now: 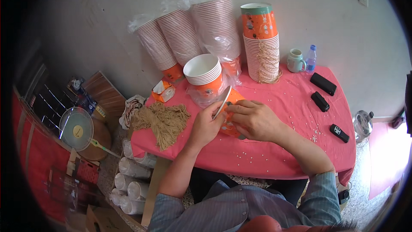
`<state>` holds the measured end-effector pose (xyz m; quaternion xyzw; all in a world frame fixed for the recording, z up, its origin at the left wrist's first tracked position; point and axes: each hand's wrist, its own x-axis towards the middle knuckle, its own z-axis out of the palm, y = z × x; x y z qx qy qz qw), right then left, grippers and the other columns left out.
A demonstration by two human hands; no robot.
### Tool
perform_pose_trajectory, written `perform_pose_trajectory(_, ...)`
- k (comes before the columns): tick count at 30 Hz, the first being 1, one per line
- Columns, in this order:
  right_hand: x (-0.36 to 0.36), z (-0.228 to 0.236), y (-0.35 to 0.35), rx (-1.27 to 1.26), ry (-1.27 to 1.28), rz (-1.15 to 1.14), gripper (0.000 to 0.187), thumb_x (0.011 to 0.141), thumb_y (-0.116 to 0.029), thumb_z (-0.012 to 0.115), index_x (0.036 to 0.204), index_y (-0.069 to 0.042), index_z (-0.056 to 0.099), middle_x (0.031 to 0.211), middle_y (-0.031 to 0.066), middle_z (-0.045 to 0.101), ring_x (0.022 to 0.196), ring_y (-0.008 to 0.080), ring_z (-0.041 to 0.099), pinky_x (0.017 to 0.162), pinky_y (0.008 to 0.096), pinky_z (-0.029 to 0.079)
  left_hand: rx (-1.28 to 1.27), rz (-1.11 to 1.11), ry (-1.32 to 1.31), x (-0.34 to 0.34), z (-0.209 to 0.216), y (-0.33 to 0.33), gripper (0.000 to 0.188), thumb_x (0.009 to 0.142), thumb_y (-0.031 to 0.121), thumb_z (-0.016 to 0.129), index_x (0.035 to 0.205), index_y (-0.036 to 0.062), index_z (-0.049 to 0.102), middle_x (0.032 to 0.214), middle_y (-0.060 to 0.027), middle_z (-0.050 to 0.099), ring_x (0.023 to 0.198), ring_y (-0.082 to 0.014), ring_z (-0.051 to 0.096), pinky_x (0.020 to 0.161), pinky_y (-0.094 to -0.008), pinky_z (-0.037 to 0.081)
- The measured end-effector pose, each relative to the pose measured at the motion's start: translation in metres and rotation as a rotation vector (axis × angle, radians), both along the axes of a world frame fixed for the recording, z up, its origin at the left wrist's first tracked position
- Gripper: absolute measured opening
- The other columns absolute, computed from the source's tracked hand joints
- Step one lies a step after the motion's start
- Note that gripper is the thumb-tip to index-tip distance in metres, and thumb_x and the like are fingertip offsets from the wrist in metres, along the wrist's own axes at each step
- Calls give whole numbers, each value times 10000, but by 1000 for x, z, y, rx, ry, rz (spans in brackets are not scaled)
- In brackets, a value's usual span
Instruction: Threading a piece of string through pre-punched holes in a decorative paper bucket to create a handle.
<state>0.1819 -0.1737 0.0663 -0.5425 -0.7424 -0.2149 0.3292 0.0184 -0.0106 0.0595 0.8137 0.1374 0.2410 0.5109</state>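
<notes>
An orange paper bucket [235, 98] with a white rim lies tipped on its side above the pink tablecloth, its mouth facing left. My left hand [205, 125] grips it at the rim, the thumb along the outer edge. My right hand [256, 119] is bent over the bucket's side with its fingertips pinched together; what they hold, if anything, is too small to make out. Just beyond stands a short nested stack of the same buckets [207, 80]. A heap of tan twine [162, 120] lies left of my left hand.
Tall bucket stacks in clear plastic [216, 25] lean at the back, beside a twine-draped stack [253, 58]. An orange tissue pack [163, 91], mug [295, 61], water bottle [311, 58], black cases [323, 84] and key fob [339, 133] lie about. White bits dot the cloth.
</notes>
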Motion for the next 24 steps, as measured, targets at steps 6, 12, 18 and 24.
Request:
perform_pose_trajectory(6,-4,4,-2,-72,3,-56,199,889,-167,794,1040,-52,735,1280,88,747,1088,291,716,897,412,629,-111,-91,-76,3,-3,-2,336,1107,30,605,1426,-78,611,1119,-77,775,1001,-83,714,854,-267,584)
perform_pose_trajectory(12,0,11,-6,-118,119,-25,186,840,-86,792,1013,-46,735,1277,114,754,1087,318,746,851,439,642,-188,-167,-101,9,-21,5,263,1110,37,612,1349,-68,638,1108,-84,780,1002,-77,721,852,-258,585)
perform_pose_trajectory(18,17,6,-3,-160,394,57,153,879,-39,758,1029,-7,760,1206,154,788,1011,334,783,871,398,643,-177,-77,-59,11,-23,5,128,1103,73,656,1186,-24,657,1008,-37,767,940,-57,712,834,-224,549)
perform_pose_trajectory(24,17,-2,4,-151,672,-22,117,941,-46,740,1039,16,759,1051,142,806,851,266,796,779,360,644,-140,-29,-92,9,-26,-3,128,1100,104,670,1083,-21,650,892,-57,773,836,-43,695,724,-242,542)
